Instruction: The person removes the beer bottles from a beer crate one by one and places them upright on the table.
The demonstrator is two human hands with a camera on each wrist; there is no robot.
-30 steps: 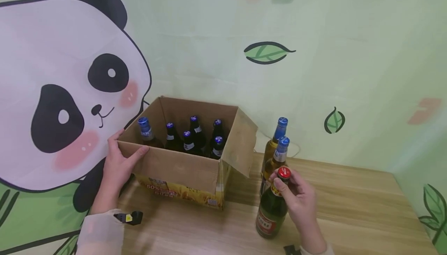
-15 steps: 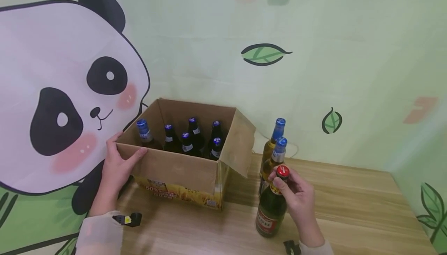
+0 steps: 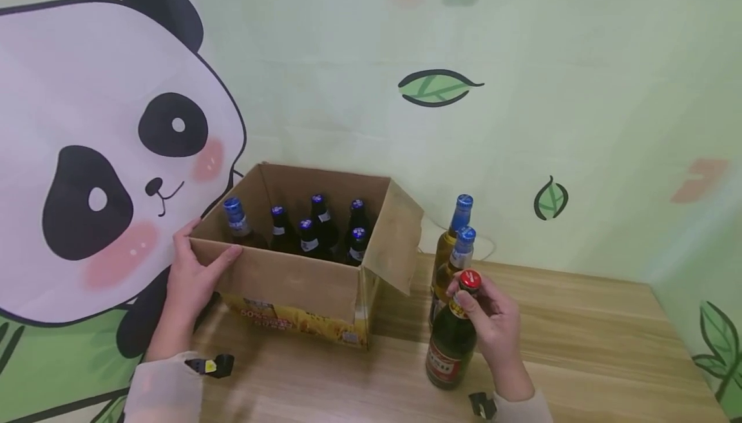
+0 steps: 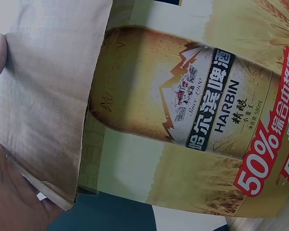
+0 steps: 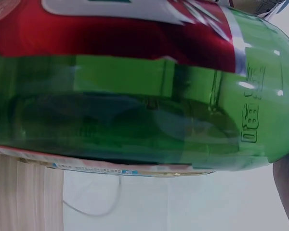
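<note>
In the head view my left hand (image 3: 191,288) grips the front left corner of an open cardboard beer box (image 3: 290,268), thumb over the front wall. In the left wrist view the box side (image 4: 173,96) carries a printed Harbin beer bottle, with part of my hand (image 4: 14,192) at the flap. My right hand (image 3: 501,326) pinches the neck of a green beer bottle (image 3: 449,346) with a red cap. It stands nearly upright, to the right of the box. The right wrist view is filled by the green bottle (image 5: 135,82) and its red label.
Inside the box stand a blue-capped bottle (image 3: 234,217) and several dark bottles (image 3: 310,239). Two blue-topped amber bottles, one farther back (image 3: 462,210) and one nearer (image 3: 462,252), stand behind the green one. The wooden table (image 3: 580,339) meets a panda-printed backdrop (image 3: 348,88); a flap (image 3: 397,243) sticks out rightward.
The green bottle has shifted slightly and its label has turned a little in my right hand. My left hand keeps its place on the box.
</note>
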